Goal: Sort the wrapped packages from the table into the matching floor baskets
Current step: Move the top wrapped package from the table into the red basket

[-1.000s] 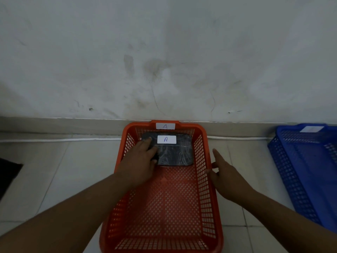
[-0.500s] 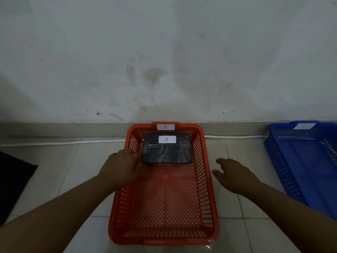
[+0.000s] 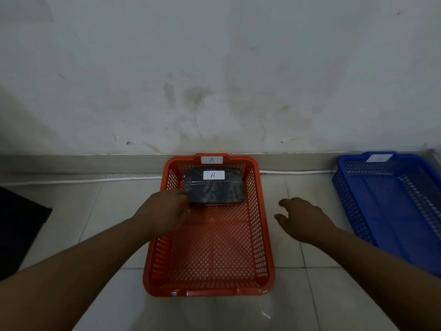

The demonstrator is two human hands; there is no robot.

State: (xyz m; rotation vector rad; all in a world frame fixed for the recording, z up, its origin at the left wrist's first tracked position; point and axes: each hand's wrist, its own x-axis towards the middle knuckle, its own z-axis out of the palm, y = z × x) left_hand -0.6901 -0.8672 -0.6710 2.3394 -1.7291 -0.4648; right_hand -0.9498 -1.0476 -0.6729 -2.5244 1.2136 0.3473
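A dark mat (image 3: 16, 225) is seen at the far left on the tiled floor (image 3: 95, 211). The left hand (image 3: 164, 215) is loosely curled over the left wall of the orange basket (image 3: 210, 292); its fingertips are at the near left corner of the package (image 3: 214, 189), but whether that corner is gripped cannot be told. The black wrapped package, labelled "A", is laid flat at the far end of the orange basket, whose rim tag also reads "A". The right hand (image 3: 301, 217) is held open and empty above the floor, between the two baskets. The blue basket (image 3: 358, 201) is set at the far right.
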